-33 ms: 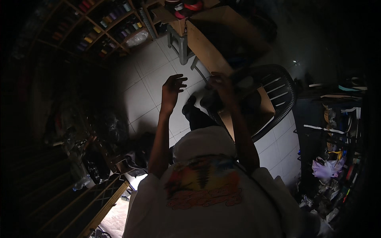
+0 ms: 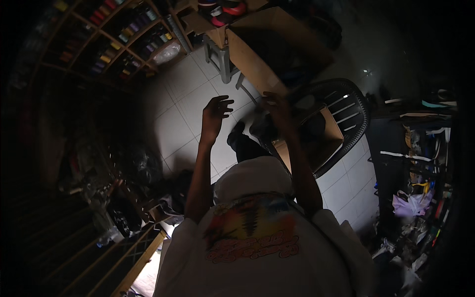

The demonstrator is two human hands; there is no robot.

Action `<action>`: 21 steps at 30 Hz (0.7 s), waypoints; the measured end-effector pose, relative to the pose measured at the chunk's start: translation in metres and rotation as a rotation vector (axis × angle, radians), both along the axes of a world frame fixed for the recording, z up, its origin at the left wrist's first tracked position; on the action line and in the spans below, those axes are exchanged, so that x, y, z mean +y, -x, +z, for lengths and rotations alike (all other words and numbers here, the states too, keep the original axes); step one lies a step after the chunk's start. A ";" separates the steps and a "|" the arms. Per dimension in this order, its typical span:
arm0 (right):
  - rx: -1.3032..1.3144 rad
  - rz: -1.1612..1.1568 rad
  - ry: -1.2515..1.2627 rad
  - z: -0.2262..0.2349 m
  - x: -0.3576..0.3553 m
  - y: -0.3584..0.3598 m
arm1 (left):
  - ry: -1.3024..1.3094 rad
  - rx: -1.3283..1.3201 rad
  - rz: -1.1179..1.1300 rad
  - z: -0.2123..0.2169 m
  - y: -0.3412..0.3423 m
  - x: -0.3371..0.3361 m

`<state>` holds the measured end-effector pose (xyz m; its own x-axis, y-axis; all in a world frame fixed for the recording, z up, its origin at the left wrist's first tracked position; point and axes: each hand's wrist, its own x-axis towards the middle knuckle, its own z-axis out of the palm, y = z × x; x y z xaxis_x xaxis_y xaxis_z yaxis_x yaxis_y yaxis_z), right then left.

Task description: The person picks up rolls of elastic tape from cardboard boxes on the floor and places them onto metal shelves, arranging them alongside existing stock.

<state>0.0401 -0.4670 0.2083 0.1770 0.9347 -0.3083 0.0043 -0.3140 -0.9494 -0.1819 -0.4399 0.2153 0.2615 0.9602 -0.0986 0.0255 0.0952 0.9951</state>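
Observation:
My left hand (image 2: 215, 116) is raised over the tiled floor, its fingers apart and nothing in them. Across from it, my right hand (image 2: 278, 111) is also up, fingers spread toward the left hand and holding nothing; it looks dim against the dark things behind. Nearest to the right hand are a black slatted plastic chair (image 2: 362, 106) and an open cardboard box (image 2: 334, 129) on its seat. Neither hand visibly touches anything.
Wooden shelves (image 2: 100, 30) with thread spools stand far left. A large open cardboard box (image 2: 250, 54) is beyond the hands, beside a grey plastic stool (image 2: 225, 67). A cluttered rack (image 2: 413, 158) with a lilac plastic bag (image 2: 411, 204) stands right. Left is dark clutter.
The whole view has shifted slightly, with the shelves and the right-hand rack a little differently placed. Both hands keep nearly the same pose.

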 end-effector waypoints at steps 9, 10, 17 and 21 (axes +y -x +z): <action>-0.161 -0.338 0.046 -0.082 0.125 -0.066 | 0.162 0.135 -0.384 -0.020 -0.064 0.192; -0.187 -0.356 0.069 -0.085 0.135 -0.069 | 0.185 0.138 -0.396 -0.019 -0.072 0.211; -0.330 -0.440 0.174 -0.110 0.209 -0.083 | 0.191 0.090 -0.481 -0.071 -0.134 0.337; -0.312 -0.612 0.161 -0.128 0.245 -0.086 | 0.043 0.298 -0.507 -0.126 -0.164 0.415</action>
